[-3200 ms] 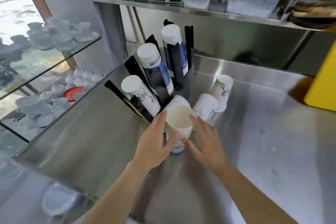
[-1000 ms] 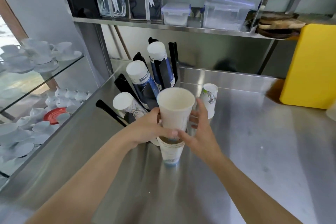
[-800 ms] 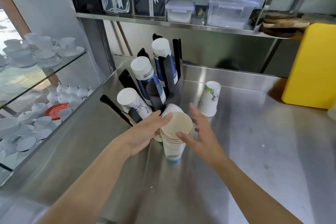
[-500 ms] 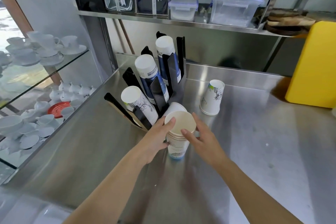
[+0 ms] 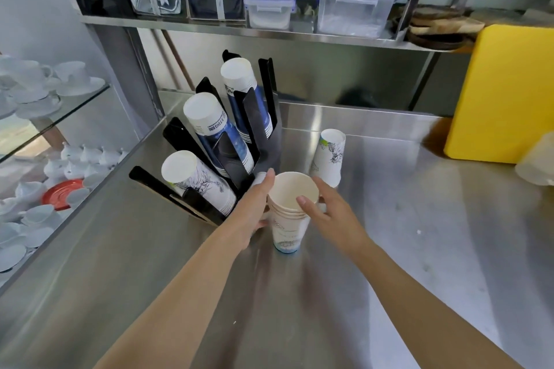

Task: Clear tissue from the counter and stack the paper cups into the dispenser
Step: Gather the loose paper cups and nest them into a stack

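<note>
Nested cup stack (image 5: 288, 219) upright on bench (image 5: 389, 249), just in front of black dispenser (image 5: 227, 141). Cup held aloft a second ago now seated in it; stack ready to load. One inverted cup (image 5: 329, 157) remains behind. Left hand (image 5: 254, 204) flat against stack's side; right hand (image 5: 325, 213) loose, fingertips on rim. Neither clamped.

Print on the cups

Dark lettering rings the blue cup stack (image 5: 217, 132) in the dispenser's (image 5: 254, 117) middle slot, perhaps "DIBONTE"; too blurred to read surely.
</note>
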The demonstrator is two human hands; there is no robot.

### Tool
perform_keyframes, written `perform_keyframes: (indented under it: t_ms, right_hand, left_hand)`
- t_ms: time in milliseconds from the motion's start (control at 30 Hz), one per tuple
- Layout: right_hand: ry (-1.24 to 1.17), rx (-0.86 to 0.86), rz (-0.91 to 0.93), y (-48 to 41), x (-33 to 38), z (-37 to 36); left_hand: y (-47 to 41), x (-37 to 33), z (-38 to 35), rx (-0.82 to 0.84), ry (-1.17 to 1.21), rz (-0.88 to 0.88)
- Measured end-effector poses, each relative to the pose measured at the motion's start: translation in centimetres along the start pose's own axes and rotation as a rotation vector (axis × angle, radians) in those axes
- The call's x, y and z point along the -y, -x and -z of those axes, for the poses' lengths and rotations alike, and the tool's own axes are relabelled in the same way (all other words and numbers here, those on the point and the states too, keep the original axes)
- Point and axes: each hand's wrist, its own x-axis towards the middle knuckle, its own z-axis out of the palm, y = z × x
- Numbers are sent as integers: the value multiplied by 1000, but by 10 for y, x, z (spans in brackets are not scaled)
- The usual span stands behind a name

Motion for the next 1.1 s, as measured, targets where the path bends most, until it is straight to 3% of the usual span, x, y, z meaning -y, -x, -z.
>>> perform_keyframes:
  t_ms: [100, 300, 500, 700, 800, 933, 1100]
  right_hand:
    - [-127, -111, -59, -2, -3, 5]
    - [-375, -237, -113, -42, 0, 16]
    - [-385, 34, -320, -86, -22, 5]
    - [-357, 384, -302, -97, -36, -10]
    - [-397, 394, -209, -96, -35, -12]
    - [-247, 304, -164, -105, -32, -12]
    - [-408, 210, -170, -117, -16, -3]
  left_hand:
    - [-2, 4, 4, -102, 77, -45]
    - [-6, 34, 14, -306, -215, -346]
    - [-16, 81, 20, -346, -1000, -392]
    - [-29, 101, 22, -450, -1293, -253]
    - [-33, 103, 20, -465, -1304, -277]
    - [-32, 100, 21, -461, -1200, -330]
    - [-25, 79, 12, -446, -964, -385]
